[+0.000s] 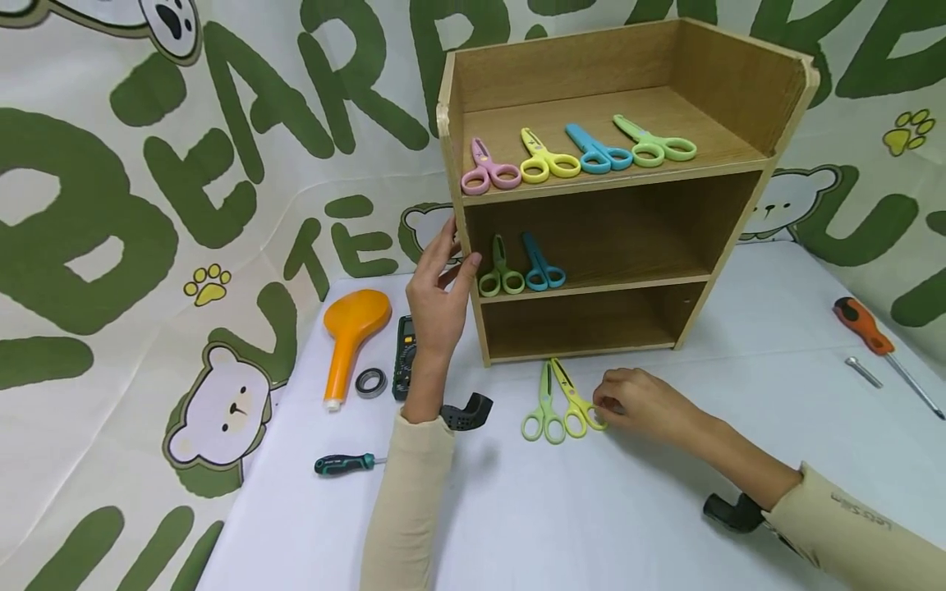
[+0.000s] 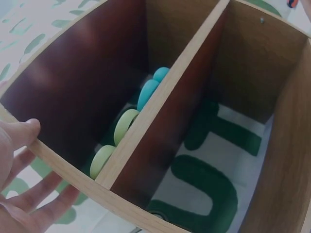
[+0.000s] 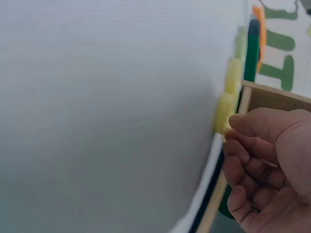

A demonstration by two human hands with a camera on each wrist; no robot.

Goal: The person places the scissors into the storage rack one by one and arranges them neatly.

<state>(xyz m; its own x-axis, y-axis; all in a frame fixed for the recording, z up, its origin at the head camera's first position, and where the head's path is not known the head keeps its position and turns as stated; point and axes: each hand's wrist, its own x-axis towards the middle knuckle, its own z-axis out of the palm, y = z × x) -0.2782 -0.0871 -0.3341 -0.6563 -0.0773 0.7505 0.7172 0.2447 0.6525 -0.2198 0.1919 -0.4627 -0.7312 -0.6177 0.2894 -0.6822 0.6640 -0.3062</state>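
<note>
My left hand [image 1: 438, 300] holds the left side panel of a wooden shelf unit [image 1: 569, 78], its thumb on the front edge and its fingers along the outer side. On the white tabletop, my right hand [image 1: 650, 406] pinches a handle loop of the yellow scissors [image 1: 570, 387] between thumb and index finger. Beside them lie light green scissors [image 1: 546, 394], blades toward the shelf. The top shelf bears pink scissors [image 1: 483, 160], yellow ones [image 1: 537, 151], blue ones [image 1: 589, 146] and green ones [image 1: 637, 135]. In the middle compartment, green scissors [image 1: 499, 258] and blue scissors [image 1: 537, 261] lean upright.
Left of the shelf lie an orange paddle-shaped item [image 1: 358, 316], a dark ring [image 1: 360, 386], a multimeter [image 1: 404, 359] and a green-black screwdriver [image 1: 343, 465]. At the right are an orange screwdriver [image 1: 863, 326] and a bolt [image 1: 863, 372]. A printed cloth [image 1: 296, 197] hangs behind.
</note>
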